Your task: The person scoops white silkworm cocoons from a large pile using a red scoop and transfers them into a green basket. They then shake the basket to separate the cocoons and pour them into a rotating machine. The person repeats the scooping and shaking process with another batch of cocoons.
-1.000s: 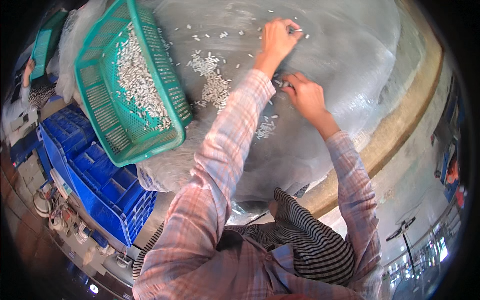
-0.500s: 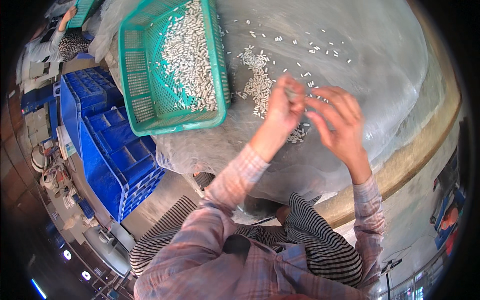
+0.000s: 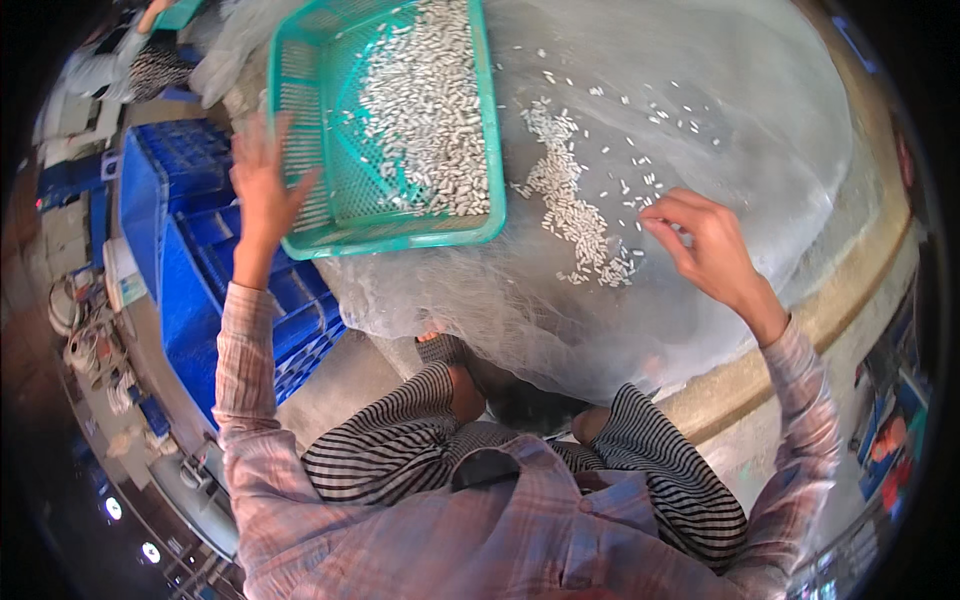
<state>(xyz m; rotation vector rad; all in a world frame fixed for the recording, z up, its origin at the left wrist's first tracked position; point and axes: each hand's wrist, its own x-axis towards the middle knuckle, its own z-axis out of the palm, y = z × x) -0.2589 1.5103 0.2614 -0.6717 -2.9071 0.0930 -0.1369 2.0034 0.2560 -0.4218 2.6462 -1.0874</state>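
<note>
My left hand (image 3: 262,187) is open, fingers spread and slightly blurred, at the left wall of a green plastic basket (image 3: 400,240); whether it touches the wall I cannot tell. Many small white capsule-shaped pieces (image 3: 425,110) lie in the basket, heaped toward its right side. Farther right, a loose pile of the same white pieces (image 3: 570,205) is on the translucent plastic sheeting (image 3: 480,300). My right hand (image 3: 705,240) hovers by the pile's right edge, thumb and fingers pinched together. Anything between those fingertips is too small to make out.
Blue plastic crates (image 3: 190,290) stand left of the basket, below the work surface. Single white pieces (image 3: 660,112) are scattered over the far right of the sheeting. A curved tan rim (image 3: 800,345) borders the surface. Another person's arm (image 3: 125,60) shows at the far left.
My left hand has moved from the pile across to the basket's left side, and its fingers have spread. My right hand's fingers have closed to a pinch. The view has shifted slightly.
</note>
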